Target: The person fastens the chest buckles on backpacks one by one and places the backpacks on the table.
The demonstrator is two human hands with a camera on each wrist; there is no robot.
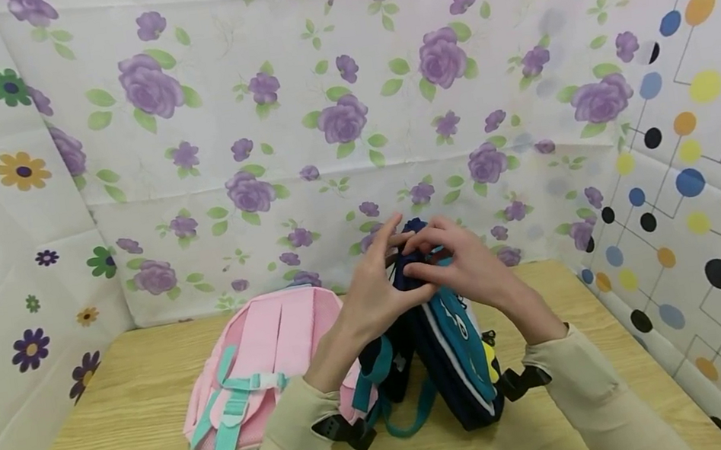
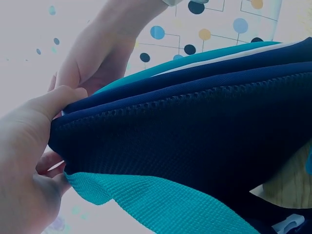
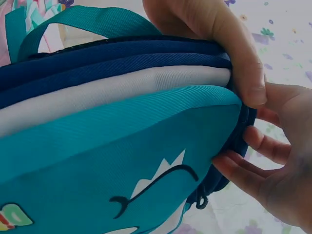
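A small navy and teal backpack [image 1: 448, 355] with a cartoon face stands on the table, its front turned to the right. My left hand [image 1: 372, 288] grips its top end from the left. The thumb [image 2: 63, 100] lies over the navy edge, and the other fingers are partly hidden behind it. From the right, my right hand [image 1: 466, 264] holds the same top end, fingers curled against the navy rim, as the right wrist view shows. A zipper pull [image 3: 202, 202] hangs just below those fingers. A teal strap [image 2: 146, 195] loops off the back.
Close on the left, a pink backpack [image 1: 271, 330] with mint straps leans on the wooden table [image 1: 115, 398]. A yellow trinket [image 1: 491, 360] hangs at the teal backpack's right side. Flowered cloth [image 1: 346, 119] walls the back, and dotted cloth [image 1: 711, 206] the right.
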